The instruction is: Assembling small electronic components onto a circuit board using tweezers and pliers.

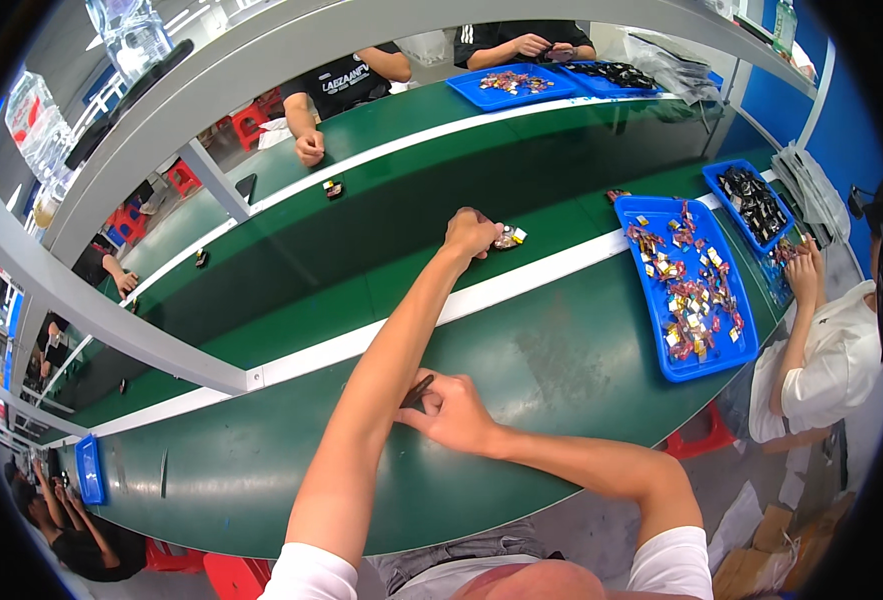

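My left hand (471,234) reaches out over the dark green conveyor belt, its fingers curled closed at the edge of a small part (508,237) with white and yellow patches. The fingertips are partly hidden, but they appear to pinch that part. Nearer to me, my right hand (449,412) is closed over the green worktop (581,350), just right of my left forearm. A thin dark tool, seemingly tweezers (419,389), sticks out from its fingers; my forearm partly hides it.
To the right a blue tray (673,372) holds many small multicoloured parts. Behind it stands a smaller blue tray (779,238) of black pieces. Another small part (333,189) lies on the belt. A grey metal frame (211,365) rises at left. Co-workers sit opposite and at both sides.
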The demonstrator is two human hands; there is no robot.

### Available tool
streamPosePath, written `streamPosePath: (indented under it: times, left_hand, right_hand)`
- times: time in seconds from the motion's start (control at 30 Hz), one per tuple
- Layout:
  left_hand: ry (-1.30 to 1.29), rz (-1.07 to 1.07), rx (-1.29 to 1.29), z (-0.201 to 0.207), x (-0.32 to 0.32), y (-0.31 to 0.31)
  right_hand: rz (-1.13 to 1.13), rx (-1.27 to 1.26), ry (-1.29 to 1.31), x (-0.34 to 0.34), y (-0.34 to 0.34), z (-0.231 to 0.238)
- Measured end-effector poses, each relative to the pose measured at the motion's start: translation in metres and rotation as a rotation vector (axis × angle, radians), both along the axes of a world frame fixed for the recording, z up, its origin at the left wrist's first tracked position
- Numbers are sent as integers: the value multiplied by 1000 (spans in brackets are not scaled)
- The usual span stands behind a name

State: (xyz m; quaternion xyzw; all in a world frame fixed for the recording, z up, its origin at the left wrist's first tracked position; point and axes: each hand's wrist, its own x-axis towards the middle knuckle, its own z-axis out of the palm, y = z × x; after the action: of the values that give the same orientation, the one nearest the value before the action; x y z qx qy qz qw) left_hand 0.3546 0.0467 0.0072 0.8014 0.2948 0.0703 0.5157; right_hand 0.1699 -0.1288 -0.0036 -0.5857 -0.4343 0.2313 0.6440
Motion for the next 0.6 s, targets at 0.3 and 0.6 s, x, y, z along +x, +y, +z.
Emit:
streamPosePath:
  times: [0.3,0.6]
  left_hand:
    - [-282,-13,-278,34,-149,10]
    - [-363,290,-256,8,-306,-24]
  right_hand:
    - [-1,-36,43,-2,-7,1]
    - [44,-44,170,7,-7,3]
